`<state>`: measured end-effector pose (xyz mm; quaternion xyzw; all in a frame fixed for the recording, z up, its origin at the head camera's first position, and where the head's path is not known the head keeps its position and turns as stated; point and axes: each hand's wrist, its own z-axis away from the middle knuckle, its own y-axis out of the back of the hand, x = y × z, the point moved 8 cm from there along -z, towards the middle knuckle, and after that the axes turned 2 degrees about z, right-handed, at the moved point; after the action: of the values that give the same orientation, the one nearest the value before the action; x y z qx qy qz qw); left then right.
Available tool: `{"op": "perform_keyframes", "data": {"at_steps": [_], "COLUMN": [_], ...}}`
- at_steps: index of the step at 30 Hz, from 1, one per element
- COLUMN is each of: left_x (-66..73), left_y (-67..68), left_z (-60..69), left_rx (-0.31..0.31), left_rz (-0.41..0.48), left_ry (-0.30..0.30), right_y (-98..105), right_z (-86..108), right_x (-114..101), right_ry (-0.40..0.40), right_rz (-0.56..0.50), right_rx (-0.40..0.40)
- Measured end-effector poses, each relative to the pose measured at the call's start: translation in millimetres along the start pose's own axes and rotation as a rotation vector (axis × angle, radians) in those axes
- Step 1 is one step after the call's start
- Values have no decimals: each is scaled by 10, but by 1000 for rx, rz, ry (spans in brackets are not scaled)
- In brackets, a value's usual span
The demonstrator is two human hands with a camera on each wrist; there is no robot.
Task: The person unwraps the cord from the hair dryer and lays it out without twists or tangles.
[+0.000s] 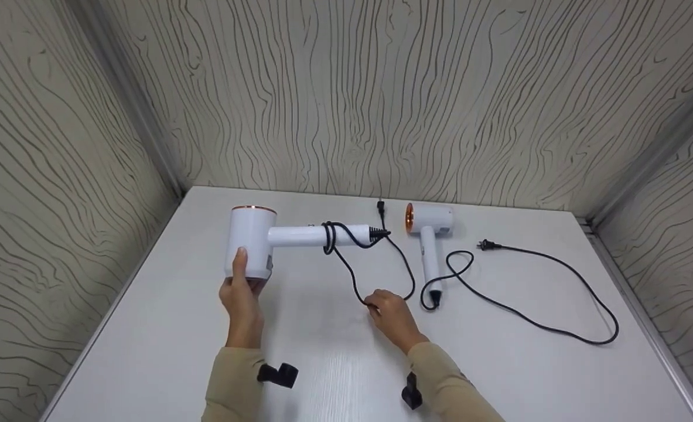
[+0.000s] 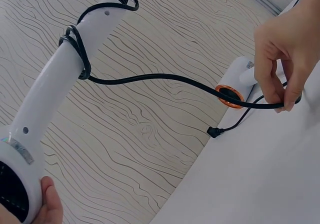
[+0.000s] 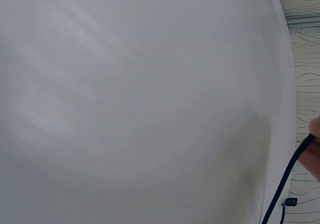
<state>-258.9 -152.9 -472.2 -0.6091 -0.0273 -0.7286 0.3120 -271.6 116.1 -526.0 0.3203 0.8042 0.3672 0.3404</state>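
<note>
A white hair dryer (image 1: pixel 250 240) with a copper-coloured rim is held up by my left hand (image 1: pixel 242 302), which grips the lower end of its barrel. Its handle (image 1: pixel 290 236) points to the right. Around that handle a black power cord (image 2: pixel 160 76) is looped a few times near the cord end. My right hand (image 1: pixel 392 316) pinches the cord between thumb and fingers, to the right of the dryer. From there the cord runs up to its plug (image 1: pixel 381 206) near the table's back edge. In the right wrist view only the fingertips (image 3: pixel 314 156) on the cord show.
A second white hair dryer (image 1: pixel 431 218) lies at the back right of the white table (image 1: pixel 164 328). Its black cord (image 1: pixel 528 321) spreads in a loose curve to the right, ending in a plug (image 1: pixel 488 245). Wood-grain patterned panels (image 1: pixel 346 105) stand behind and at both sides.
</note>
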Motion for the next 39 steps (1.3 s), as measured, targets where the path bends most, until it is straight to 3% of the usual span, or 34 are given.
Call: {"op": "perform_keyframes", "data": {"at_steps": [5,13,28,39], "left_x": [-13,-18,-11,-26], "left_y": [-2,-8,-68,-69], "left_z": [7,-3,15,18], "left_rx": [2,-5,-32,-36], "left_rz": [-1,7,5,-29], "left_ry": [7,16,9,6], "right_y": [-41,-97,-113,-107], "right_z": [29,60,53,-24], "right_x": [127,265,200,177], "right_ry": [-73,-192,-179,-253], "right_rz": [7,-97,-77,-116], "right_rx": [-33,-83,-129,-178]}}
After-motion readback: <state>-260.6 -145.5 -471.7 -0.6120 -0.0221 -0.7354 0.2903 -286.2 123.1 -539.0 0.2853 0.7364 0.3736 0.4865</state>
